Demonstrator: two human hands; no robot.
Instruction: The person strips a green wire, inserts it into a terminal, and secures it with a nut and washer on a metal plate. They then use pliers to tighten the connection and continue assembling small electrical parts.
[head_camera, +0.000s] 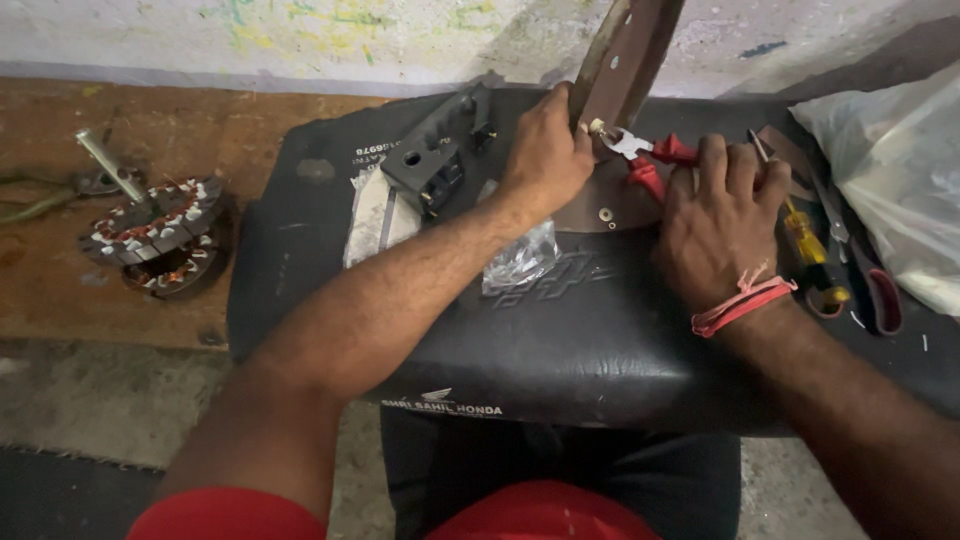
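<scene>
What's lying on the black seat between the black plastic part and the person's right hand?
The left hand gripping the brown blade, with a crumpled clear plastic bag just below it, in the head view.

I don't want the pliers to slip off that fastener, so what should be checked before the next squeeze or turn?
1. Pliers jaws on the fastener at the blade's edge: ok, tips meet it.
2. Right hand grip on the red handles: ok, fingers wrapped over.
3. Left hand steadying the blade: ok, pressed against it.
4. Fastener seated or loose: cannot tell.
5. Screwdriver within reach: ok, beside the right hand.
6. Plastic bag clear of the work: ok, lying nearer on the seat.
</scene>
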